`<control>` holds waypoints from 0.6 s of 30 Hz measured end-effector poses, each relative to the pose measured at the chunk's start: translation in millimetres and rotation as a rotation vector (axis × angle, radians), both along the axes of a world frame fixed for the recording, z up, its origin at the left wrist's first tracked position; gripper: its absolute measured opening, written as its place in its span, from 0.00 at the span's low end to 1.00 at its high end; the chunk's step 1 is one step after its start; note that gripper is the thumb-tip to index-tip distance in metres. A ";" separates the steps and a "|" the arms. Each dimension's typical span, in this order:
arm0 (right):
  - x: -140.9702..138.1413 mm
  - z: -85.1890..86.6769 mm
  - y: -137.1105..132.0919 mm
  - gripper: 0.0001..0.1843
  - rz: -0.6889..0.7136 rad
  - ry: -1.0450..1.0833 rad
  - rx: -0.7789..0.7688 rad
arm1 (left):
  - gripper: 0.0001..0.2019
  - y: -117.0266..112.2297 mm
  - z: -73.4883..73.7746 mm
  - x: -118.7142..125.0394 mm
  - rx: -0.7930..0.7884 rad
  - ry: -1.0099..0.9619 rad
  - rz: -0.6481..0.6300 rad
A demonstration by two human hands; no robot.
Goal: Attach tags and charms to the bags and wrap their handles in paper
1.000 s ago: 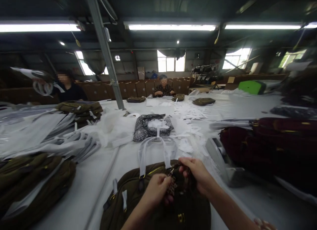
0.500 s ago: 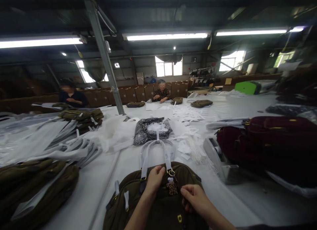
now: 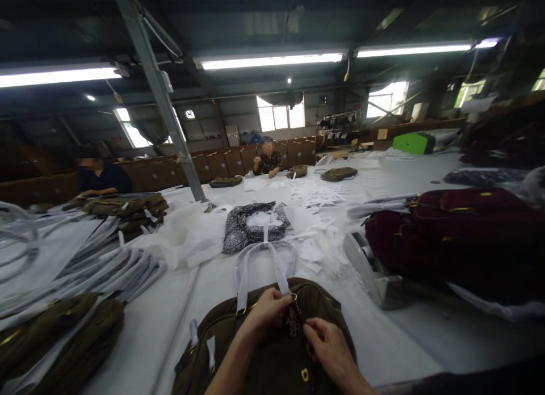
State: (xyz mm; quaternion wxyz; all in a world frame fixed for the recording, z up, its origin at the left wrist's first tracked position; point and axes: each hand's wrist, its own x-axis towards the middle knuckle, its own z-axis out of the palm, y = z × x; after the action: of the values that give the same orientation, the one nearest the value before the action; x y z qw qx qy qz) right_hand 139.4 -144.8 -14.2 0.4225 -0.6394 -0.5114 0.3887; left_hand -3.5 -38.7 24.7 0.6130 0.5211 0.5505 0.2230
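Note:
An olive-green bag lies in front of me, its two handles wrapped in white and pointing away. A leopard-print charm hangs from a gold ring at the foot of the right handle. My left hand is closed, its fingertips pinching the charm's upper part just under the ring. Close to the charm's lower right edge, my right hand has thumb and forefinger pressed together. What those fingers hold, if anything, is too small to make out. White-wrapped zip pulls show on the bag's left side.
A black-and-white patterned bag with white pieces in its opening lies beyond the handles. Olive bags are at left, maroon bags at right beside a grey tape dispenser. Two people work across the table.
My left hand has moved right and down from the handle base onto the charm's top, covering its white part. My right hand has come slightly closer to the charm. The view has shifted slightly.

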 end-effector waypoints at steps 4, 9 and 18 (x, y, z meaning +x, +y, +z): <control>-0.7 0.3 -0.3 0.19 -0.007 -0.003 0.028 | 0.24 -16.3 -8.1 7.8 -0.003 -0.103 0.079; 4.1 -4.2 6.2 0.23 0.001 0.118 -0.025 | 0.17 -38.2 -32.0 12.7 -0.022 -0.191 0.225; -9.3 23.2 -2.0 0.20 0.012 -0.297 -0.049 | 0.21 -63.9 -44.0 16.6 -0.054 -0.516 0.303</control>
State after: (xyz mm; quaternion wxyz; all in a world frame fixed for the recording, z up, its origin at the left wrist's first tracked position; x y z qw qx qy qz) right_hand 130.2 -146.7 9.0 0.3239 -0.6970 -0.5625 0.3047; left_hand 13.1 -102.5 -19.3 0.7061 0.3423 0.4537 0.4224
